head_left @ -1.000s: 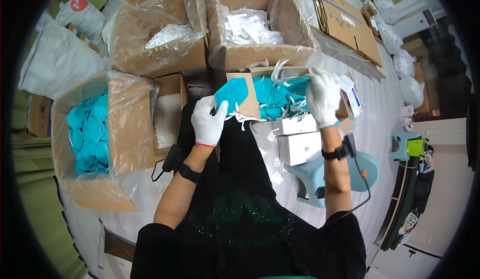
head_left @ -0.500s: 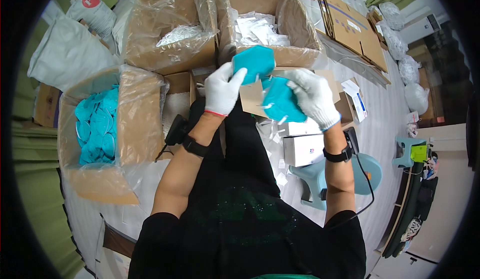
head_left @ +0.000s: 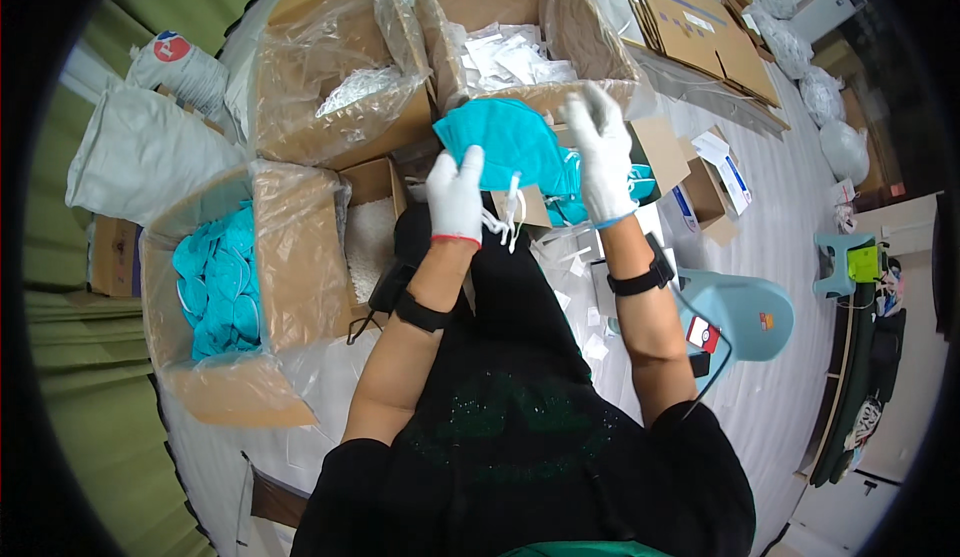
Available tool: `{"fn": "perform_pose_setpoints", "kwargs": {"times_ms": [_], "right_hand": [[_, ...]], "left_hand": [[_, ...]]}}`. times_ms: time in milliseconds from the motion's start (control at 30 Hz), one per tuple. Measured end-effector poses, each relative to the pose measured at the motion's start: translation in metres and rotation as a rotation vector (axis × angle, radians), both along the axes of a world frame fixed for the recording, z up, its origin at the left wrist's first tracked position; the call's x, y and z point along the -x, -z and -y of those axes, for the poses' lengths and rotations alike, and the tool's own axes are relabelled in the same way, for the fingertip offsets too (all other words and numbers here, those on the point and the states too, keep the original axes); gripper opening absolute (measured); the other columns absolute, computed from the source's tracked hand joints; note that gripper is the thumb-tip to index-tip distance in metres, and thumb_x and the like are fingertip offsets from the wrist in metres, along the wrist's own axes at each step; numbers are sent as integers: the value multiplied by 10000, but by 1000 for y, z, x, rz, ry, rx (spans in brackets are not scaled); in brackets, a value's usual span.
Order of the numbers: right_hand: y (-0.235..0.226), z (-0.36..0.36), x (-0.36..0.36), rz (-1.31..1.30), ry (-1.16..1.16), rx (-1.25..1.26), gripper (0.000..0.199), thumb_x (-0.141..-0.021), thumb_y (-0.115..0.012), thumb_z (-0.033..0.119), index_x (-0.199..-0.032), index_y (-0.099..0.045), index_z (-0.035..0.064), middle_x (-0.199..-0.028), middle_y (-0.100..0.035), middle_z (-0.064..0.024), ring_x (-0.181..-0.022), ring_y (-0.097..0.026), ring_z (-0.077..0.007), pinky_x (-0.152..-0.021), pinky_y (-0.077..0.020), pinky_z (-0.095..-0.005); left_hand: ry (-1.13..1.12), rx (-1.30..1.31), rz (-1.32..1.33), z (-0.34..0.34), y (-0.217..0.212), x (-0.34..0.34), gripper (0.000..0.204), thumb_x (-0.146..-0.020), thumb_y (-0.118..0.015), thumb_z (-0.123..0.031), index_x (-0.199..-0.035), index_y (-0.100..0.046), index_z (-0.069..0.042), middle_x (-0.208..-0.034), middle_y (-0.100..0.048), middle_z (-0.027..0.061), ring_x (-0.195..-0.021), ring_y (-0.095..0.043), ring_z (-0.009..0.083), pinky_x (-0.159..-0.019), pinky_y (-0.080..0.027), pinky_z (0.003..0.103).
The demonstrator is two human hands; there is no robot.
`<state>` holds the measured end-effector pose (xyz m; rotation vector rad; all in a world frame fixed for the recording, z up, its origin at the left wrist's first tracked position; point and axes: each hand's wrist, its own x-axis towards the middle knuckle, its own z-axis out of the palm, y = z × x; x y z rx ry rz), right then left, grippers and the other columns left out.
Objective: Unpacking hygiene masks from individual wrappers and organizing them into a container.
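My left hand (head_left: 455, 197), in a white knit glove, is closed on the lower left edge of a teal face mask (head_left: 507, 137). White ear loops (head_left: 510, 215) dangle from its lower edge beside my fingers. To the right of the mask, my gloved right hand (head_left: 603, 157) is raised with its fingers stretched upward, and nothing shows in it. Below and behind that hand, more teal masks (head_left: 568, 200) lie in a small open carton (head_left: 660, 162), partly hidden by the hand.
A plastic-lined box (head_left: 300, 247) of teal masks stands at the left. Ahead are a lined box (head_left: 520, 97) of white packets and another lined box (head_left: 340, 127). A light blue stool (head_left: 745, 307) is at the right; flattened cardboard (head_left: 700, 32) lies at the far right.
My right hand has let go of the mask it held and moved up. The mask in my left hand now looks wider, with its loops hanging down. The whole view has shifted slightly.
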<state>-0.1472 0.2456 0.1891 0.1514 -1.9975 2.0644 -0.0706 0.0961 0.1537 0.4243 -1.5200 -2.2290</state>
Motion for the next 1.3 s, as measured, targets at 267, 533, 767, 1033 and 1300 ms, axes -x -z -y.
{"fn": "perform_pose_setpoints", "kwargs": {"times_ms": [267,533,767,1033,1300], "right_hand": [[42,23,-43,304,-600,-161,351,-839,-692,105,-1166,-595,21,-796,-662,-31,-712,-592,-94,-648,-495,-277],[31,13,-57,-209,-478,-548,192,-972,-539,189,-986,-665,45,-675,-597,-23,-611,-529,-49,-548,-441,-245],[34,27,-64,386,-523,318,157,-942,-589,192,-962,-619,39,-843,-615,-32,-688,-561,-122,-626,-498,-262],[70,56,-70,832,-612,1444,190,-941,-517,215,-895,-559,35,-804,-572,-117,-671,-519,-239,-538,-430,-347],[32,67,-105,522,-481,566,243,-911,-520,201,-710,-481,70,-581,-417,-46,-489,-392,-161,-445,-314,-284]], "left_hand": [[-6,-182,54,10,9,7,155,-925,-611,-87,-1036,-591,20,-974,-652,70,-846,-611,130,-747,-501,278],[13,-520,251,23,10,13,211,-1025,-405,-161,-1064,-560,-24,-1039,-636,119,-868,-653,247,-725,-555,380],[18,-667,442,27,49,27,453,-989,-420,-475,-1202,-572,-105,-1163,-629,108,-1070,-597,281,-825,-494,389],[49,-670,220,45,59,42,510,-875,-624,-514,-1169,-620,-97,-1108,-663,113,-947,-645,233,-833,-508,374],[-384,427,463,60,80,41,520,-748,-734,-470,-709,-682,46,-681,-658,216,-623,-638,284,-651,-478,400]]}}
